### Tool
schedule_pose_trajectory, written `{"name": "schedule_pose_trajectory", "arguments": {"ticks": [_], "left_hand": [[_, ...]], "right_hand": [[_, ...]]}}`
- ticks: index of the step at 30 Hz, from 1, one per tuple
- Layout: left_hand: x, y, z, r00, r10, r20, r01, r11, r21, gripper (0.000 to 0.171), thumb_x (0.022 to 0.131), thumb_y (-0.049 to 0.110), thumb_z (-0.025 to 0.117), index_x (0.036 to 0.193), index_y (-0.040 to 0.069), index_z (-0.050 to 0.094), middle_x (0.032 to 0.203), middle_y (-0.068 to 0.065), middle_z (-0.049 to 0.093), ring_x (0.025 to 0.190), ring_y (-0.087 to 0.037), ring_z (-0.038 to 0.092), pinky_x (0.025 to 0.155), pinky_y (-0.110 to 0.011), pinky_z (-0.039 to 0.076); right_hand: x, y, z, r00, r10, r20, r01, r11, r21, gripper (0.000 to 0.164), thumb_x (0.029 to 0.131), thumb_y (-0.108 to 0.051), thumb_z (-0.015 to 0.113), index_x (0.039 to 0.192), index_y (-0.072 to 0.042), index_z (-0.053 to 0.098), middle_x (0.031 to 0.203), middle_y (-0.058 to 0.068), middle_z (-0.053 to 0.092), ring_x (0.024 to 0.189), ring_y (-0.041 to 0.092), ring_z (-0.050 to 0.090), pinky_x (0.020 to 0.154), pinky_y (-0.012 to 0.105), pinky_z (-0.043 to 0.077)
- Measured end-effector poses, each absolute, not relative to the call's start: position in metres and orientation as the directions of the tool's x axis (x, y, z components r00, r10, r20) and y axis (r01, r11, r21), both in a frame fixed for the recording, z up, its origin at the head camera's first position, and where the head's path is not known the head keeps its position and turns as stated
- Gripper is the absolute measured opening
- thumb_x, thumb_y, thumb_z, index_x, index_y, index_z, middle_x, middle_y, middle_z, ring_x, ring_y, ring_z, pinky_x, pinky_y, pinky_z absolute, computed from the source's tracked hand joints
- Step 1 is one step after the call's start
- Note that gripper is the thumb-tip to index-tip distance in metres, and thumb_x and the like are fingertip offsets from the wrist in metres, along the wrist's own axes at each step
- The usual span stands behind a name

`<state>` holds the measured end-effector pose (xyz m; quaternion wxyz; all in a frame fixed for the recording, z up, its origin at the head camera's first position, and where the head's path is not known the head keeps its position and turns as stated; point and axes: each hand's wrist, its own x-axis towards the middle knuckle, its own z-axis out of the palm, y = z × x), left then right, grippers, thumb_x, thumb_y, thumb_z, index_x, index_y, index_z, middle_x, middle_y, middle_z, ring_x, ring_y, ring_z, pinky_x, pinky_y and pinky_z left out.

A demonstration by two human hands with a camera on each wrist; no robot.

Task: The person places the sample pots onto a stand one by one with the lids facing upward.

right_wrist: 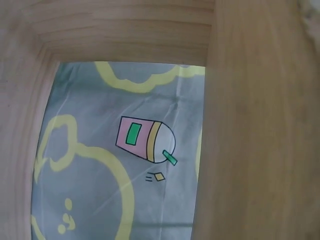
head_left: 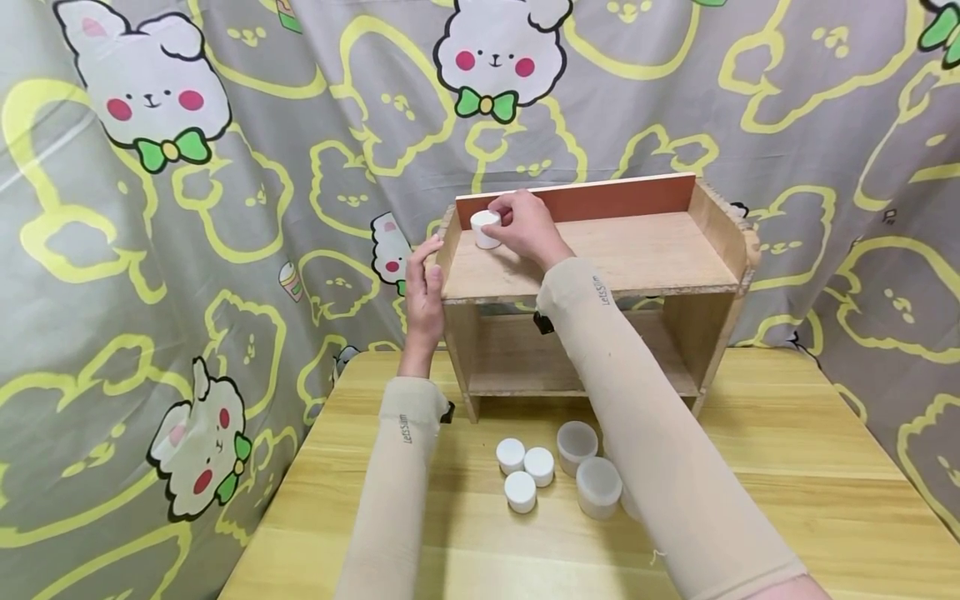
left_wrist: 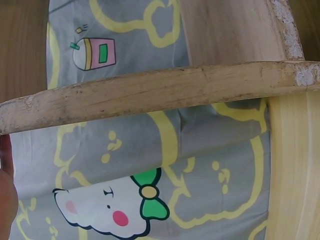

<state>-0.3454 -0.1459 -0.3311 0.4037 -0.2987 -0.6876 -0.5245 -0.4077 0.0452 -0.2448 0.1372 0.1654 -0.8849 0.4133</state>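
Note:
In the head view a small two-tier wooden shelf [head_left: 637, 250] stands on the table, with a reddish-brown back strip along its top. My right hand [head_left: 529, 227] pinches a small round white jar [head_left: 483, 232] at the left end of the top board, thumb and fingers on its side. Against the outside of the shelf's left side panel rests my left hand [head_left: 424, 304], fingers pointing up. The left wrist view catches just a sliver of the left hand [left_wrist: 7, 202] beside the panel's edge [left_wrist: 150, 92]. In the right wrist view the shelf's boards [right_wrist: 255, 125] show, with both hand and jar out of sight.
Three small white jars [head_left: 520, 492] are grouped on the table [head_left: 315, 517] before the shelf. To their right stand larger translucent-topped tubs [head_left: 598, 487], partly hidden by my right sleeve [head_left: 645, 417]. A patterned curtain [head_left: 300, 167] hangs behind and at both sides.

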Motion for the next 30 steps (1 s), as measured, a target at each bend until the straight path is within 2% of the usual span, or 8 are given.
{"name": "schedule_pose_trajectory", "arguments": {"ticks": [11,16,23,30], "left_hand": [[-0.347,-0.144,-0.332,-0.487,-0.010,0.874,0.844,0.254,0.473,0.037,0.099,0.003,0.041,0.133,-0.012,0.050,0.145,-0.029,0.052,0.146,-0.040,0.043,0.124,-0.043,0.028],[-0.349,-0.147,-0.330,-0.465,-0.013,0.885,0.858,0.238,0.454,0.037,0.099,0.002,0.042,0.131,-0.013,0.050,0.143,-0.032,0.052,0.144,-0.040,0.045,0.124,-0.042,0.029],[-0.348,-0.148,-0.330,-0.462,-0.012,0.887,0.861,0.236,0.451,0.037,0.098,0.001,0.042,0.131,-0.015,0.050,0.143,-0.032,0.052,0.143,-0.045,0.043,0.124,-0.042,0.028],[-0.348,-0.147,-0.330,-0.472,-0.014,0.881,0.853,0.244,0.461,0.038,0.098,0.003,0.041,0.131,-0.014,0.050,0.143,-0.031,0.052,0.143,-0.045,0.043,0.125,-0.043,0.028]], "right_hand": [[-0.396,0.065,-0.241,-0.889,-0.200,0.412,-0.437,0.642,-0.630,0.050,0.096,-0.029,0.071,0.140,-0.005,0.062,0.134,0.015,0.057,0.116,0.029,0.059,0.103,0.040,0.047],[-0.387,0.071,-0.236,-0.865,-0.235,0.442,-0.480,0.642,-0.598,0.051,0.096,-0.029,0.072,0.140,-0.005,0.063,0.131,0.016,0.057,0.114,0.028,0.058,0.102,0.040,0.047],[-0.360,0.081,-0.237,-0.806,-0.298,0.512,-0.572,0.616,-0.542,0.048,0.095,-0.029,0.072,0.136,-0.005,0.065,0.120,0.017,0.057,0.110,0.031,0.060,0.098,0.041,0.051],[-0.323,0.092,-0.246,-0.720,-0.348,0.600,-0.677,0.543,-0.497,0.044,0.093,-0.023,0.076,0.132,-0.005,0.068,0.118,0.015,0.061,0.108,0.032,0.062,0.094,0.041,0.055]]}}
